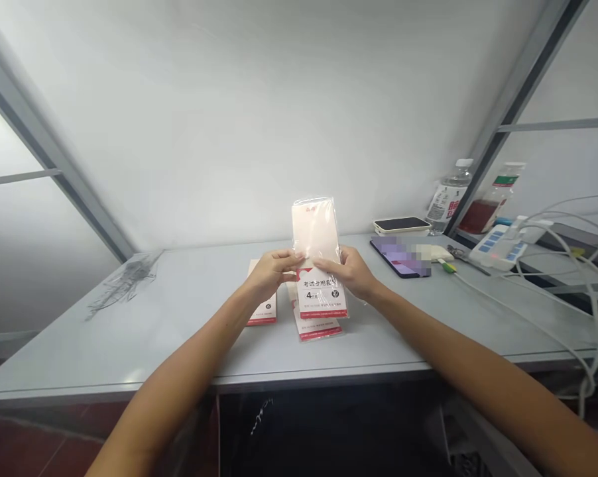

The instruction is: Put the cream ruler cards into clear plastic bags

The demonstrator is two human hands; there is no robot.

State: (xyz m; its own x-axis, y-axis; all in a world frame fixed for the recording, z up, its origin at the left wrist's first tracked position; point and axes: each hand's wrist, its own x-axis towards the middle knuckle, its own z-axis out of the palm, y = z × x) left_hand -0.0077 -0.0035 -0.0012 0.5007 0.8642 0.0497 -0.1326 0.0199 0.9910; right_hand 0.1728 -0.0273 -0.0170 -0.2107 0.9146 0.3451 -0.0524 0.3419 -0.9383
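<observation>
At centre frame, the left hand (272, 275) and right hand (347, 271) hold a plastic-wrapped paper packet (317, 228) upright by its sides, an even grip that should keep it from buckling. The fingers (299, 254) lie close together, pinching the wrap; more packets (316, 329) lie below on the table (130, 344).

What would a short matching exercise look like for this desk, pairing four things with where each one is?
Things:
1. Wrapped packet with red print
2. Crumpled clear film
3. Water bottle
4. Phone with a blurred screen

Places:
A. Standing at the far right of the table
B. Lying flat just beyond the right hand
C. Held between the left hand and the right hand
D. Lying on the left side of the table

Pairs: 1-C, 2-D, 3-A, 4-B
</observation>
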